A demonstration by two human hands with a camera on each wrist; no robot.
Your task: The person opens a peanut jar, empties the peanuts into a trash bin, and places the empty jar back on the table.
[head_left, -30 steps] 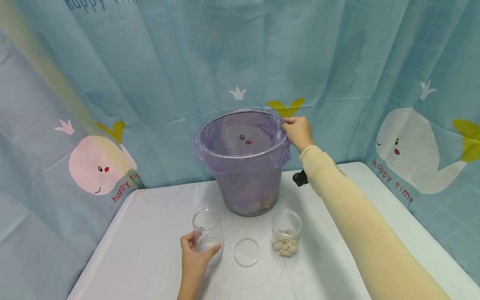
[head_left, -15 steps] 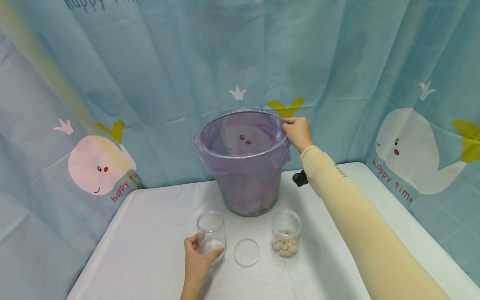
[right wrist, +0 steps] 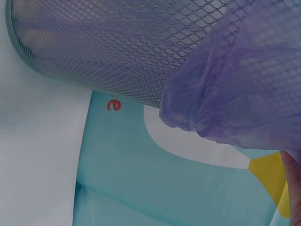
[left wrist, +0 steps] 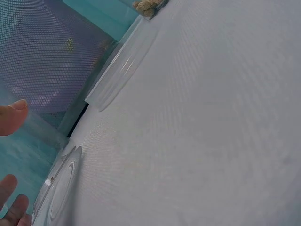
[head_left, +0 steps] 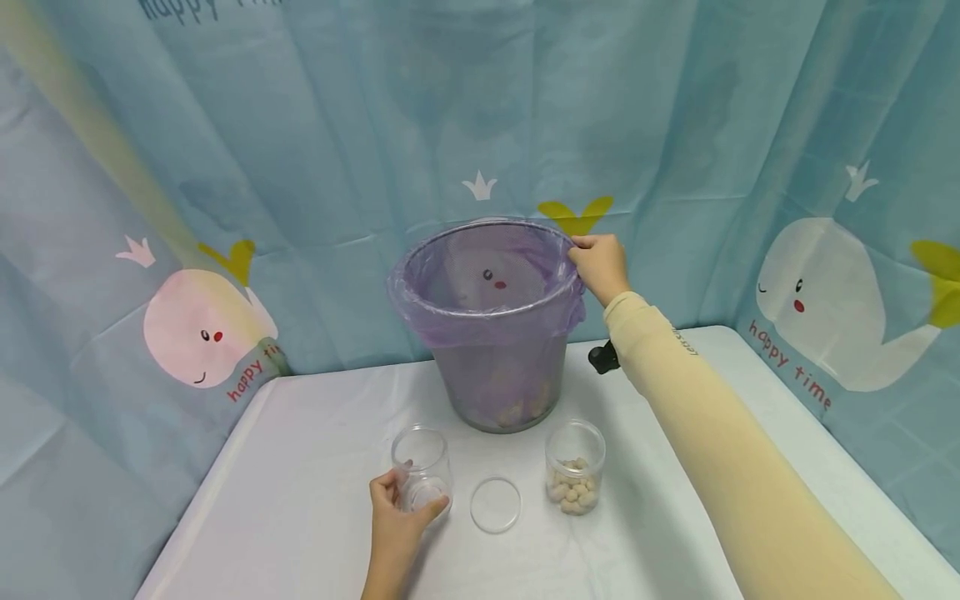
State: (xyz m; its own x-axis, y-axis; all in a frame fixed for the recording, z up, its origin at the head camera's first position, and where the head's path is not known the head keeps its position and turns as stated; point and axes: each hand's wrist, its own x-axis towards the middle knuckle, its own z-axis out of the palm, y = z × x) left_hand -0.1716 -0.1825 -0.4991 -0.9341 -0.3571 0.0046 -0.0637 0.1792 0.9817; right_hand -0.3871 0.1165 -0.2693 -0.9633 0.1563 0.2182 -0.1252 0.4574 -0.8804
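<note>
My left hand (head_left: 397, 517) holds a clear empty jar (head_left: 422, 467) low on its side, thumb at the front right and fingers at the left; the jar stands upright on the table. In the left wrist view its round base (left wrist: 59, 190) shows beside the fingers. At the back, my right hand (head_left: 600, 265) grips the rim of a mesh wastebasket (head_left: 501, 379), where a purple plastic bag (head_left: 480, 329) folds over the edge. The bag's loose edge hangs down in the right wrist view, with only a bit of the hand (right wrist: 292, 188) showing.
A clear round lid (head_left: 495, 505) lies flat on the white table (head_left: 300, 467), right of the held jar. Farther right stands another clear jar (head_left: 573, 467), partly filled with peanuts. A small black object (head_left: 602, 358) sits by my right forearm. Patterned blue curtain (head_left: 337, 150) surrounds the table.
The jar and my left hand have shifted slightly to the right and towards me, mostly in the first half second. My right hand stays on the wastebasket rim.
</note>
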